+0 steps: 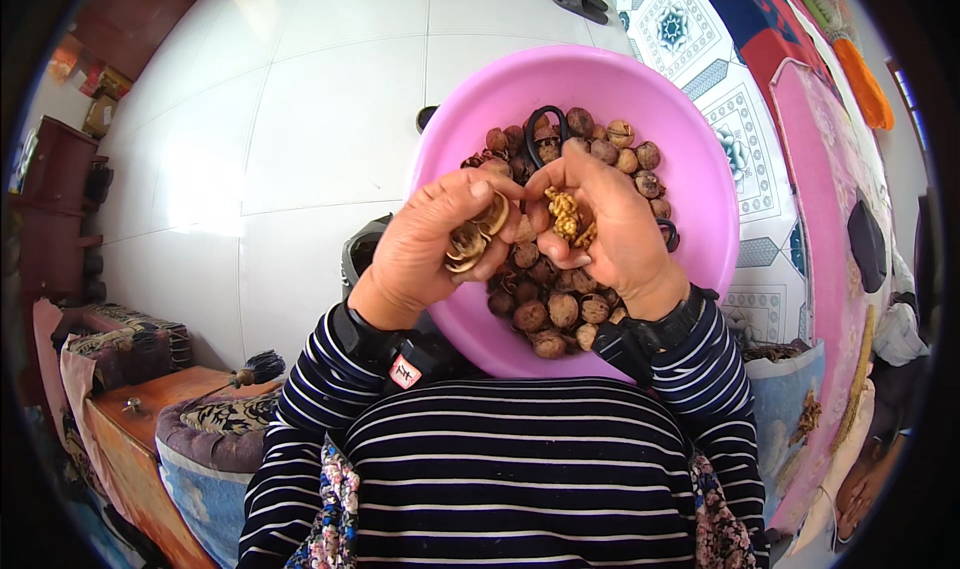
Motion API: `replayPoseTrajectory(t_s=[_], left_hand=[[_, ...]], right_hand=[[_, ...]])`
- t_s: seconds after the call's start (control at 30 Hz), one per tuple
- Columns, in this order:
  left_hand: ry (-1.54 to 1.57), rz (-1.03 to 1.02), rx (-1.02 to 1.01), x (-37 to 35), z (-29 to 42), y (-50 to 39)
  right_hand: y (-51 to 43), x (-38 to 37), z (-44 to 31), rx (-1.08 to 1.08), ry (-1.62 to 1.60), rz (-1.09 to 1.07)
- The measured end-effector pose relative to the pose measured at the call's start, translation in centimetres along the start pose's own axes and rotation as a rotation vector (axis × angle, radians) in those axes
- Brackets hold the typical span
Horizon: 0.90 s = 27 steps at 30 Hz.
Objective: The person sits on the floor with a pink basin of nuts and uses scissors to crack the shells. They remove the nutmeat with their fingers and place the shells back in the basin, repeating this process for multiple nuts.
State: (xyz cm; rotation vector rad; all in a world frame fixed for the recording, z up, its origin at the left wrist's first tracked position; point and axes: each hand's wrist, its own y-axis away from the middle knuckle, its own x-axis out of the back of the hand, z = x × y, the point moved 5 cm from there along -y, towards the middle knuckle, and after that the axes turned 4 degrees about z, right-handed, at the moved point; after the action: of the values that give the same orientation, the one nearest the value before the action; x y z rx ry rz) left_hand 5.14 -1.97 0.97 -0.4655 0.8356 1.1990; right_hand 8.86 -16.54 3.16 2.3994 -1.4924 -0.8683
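Note:
Over a pink plastic basin (694, 194), both hands are close together, their fingertips nearly meeting. My left hand (420, 246) holds broken walnut shell pieces (472, 239), hollow sides showing. In the cupped fingers of my right hand (626, 224) lie walnut kernel pieces (568, 216). Below them the basin holds many whole and cracked walnuts (562, 310). A black looped handle (534, 137) of some tool rises from the nuts behind the hands. Another dark curved part (670, 233) shows at the right, by the right hand; whether the two belong together cannot be told.
Pale tiles cover the floor (330, 118), with dark slippers (579, 1) at the far end. A patterned mat or tile strip (720, 118) runs along the right, beside a pink cloth-covered edge (817, 216). At the left are an orange-brown wooden surface (135, 411) and a padded seat (214, 441).

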Motion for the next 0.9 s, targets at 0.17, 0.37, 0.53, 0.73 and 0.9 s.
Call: replayPoseTrajectory(t_s=[0.17,0.37,0.53,0.73,0.9], left_hand=[[-0.025,0.213,-0.306,3.4,6.3,1.6],[-0.082,0.544,-0.033,11.8,3.8,4.1],[-0.298,0.714,0.349,17.3,-5.1,5.2],[-0.663,1.153,0.405,25.0,-6.6,9.3],[-0.505,1.049,0.327,24.3,-6.2,9.2]], right_hand=[[0.2,-2.2,4.0,-0.141,0.205,-0.061],[0.6,-3.3,6.4,-0.105,0.336,-0.194],[1.0,-3.4,6.6,-0.129,0.406,-0.244],[1.7,-3.0,6.0,-0.117,0.379,-0.166],[1.6,-2.9,5.9,-0.1,0.382,-0.167]])
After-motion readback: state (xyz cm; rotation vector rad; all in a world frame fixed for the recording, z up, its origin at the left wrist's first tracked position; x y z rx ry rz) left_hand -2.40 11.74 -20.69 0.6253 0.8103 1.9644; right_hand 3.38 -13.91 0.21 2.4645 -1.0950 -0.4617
